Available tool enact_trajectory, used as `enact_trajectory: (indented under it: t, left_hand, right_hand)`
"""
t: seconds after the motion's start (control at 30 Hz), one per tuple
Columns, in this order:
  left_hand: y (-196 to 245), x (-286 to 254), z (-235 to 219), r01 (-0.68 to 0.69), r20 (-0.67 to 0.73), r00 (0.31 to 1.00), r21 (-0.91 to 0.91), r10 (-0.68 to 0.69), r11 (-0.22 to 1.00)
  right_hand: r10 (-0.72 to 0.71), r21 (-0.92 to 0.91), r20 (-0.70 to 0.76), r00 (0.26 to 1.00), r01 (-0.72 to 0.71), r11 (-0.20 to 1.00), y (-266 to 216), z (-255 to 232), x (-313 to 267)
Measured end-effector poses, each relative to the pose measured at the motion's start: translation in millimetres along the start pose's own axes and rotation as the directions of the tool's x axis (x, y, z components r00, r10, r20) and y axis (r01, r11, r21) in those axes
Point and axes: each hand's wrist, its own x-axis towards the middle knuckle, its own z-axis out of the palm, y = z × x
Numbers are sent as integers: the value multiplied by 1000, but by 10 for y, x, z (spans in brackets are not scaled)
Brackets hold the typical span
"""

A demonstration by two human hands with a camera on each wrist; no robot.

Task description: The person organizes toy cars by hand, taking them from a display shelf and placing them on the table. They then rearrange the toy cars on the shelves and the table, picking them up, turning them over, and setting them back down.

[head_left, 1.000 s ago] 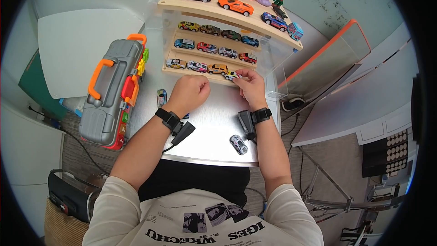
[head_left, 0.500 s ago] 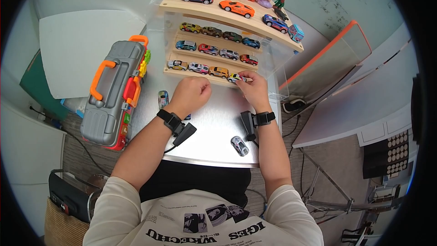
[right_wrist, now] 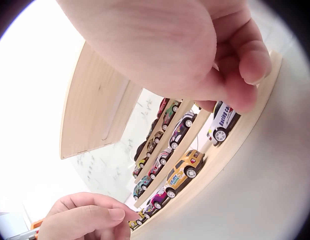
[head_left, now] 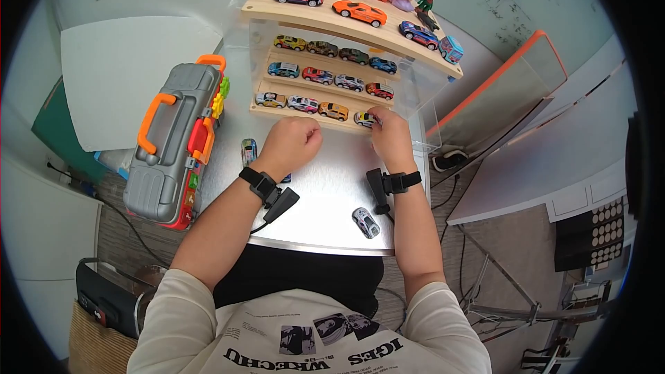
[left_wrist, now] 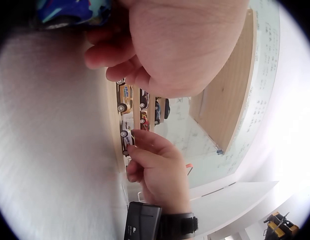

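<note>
In the head view, my right hand (head_left: 391, 135) is at the right end of the lowest shelf. Its thumb and fingers pinch a white toy car (right_wrist: 224, 122) with yellow and dark markings, which stands on that shelf, its far end hidden by the fingers. A gap separates it from the orange-yellow toy car (right_wrist: 184, 173) beside it. My left hand (head_left: 292, 144) rests low in front of the shelves, fingers loosely curled and nothing visible in them. Close by it is a blue toy car (left_wrist: 72, 11), mostly covered by the wrist in the head view.
Three wooden tiers (head_left: 267, 109) of toy cars stand under a wooden top (head_left: 263, 1) bearing larger cars and dolls. On the metal table (head_left: 312, 218) lie a silver toy car (head_left: 365, 223) and a green one (head_left: 249, 152). A grey toolbox (head_left: 166, 145) stands at left.
My right hand has slid the white car a little rightward along the lowest shelf, widening the gap to the orange-yellow car. My left hand stays in place.
</note>
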Motion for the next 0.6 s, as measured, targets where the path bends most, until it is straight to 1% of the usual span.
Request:
enact_trajectory:
  t: [0.03,0.1,0.13,0.2,0.3,0.43,0.5,0.53,0.6]
  left_hand:
    - [1,0,-2,1,-1,1000,-2,-1,1000]
    - [1,-2,-3,4,-1,1000,-3,-4,1000]
    - [1,-3,-2,8,1,1000,-5,-8,1000]
    - [-4,-3,3,2,-1,1000,2,-2,1000]
    - [-9,1,5,-9,-4,1000,6,9,1000]
    - [5,-1,1,-1,-4,1000,3,1,1000]
    - [17,0,-8,7,8,1000,10,-7,1000]
    - [22,2,-15,20,16,1000,15,-21,1000]
    - [11,3,-11,19,23,1000,16,-20,1000]
  right_hand:
    - [0,0,0,1000,0,1000,-20,-10,5]
    - [140,57,74,987,-145,988,-75,-34,13]
    - [141,57,73,987,-145,988,-84,-35,14]
    - [107,32,36,994,-108,994,-89,-38,17]
    - [93,34,24,995,-94,995,-71,-31,19]
    - [138,53,29,990,-140,989,-54,-10,16]
    - [-1,31,-84,996,3,1000,0,36,3]
    - [3,33,-89,996,0,999,4,36,1]
    - [214,244,-29,976,-200,949,-18,23,1]
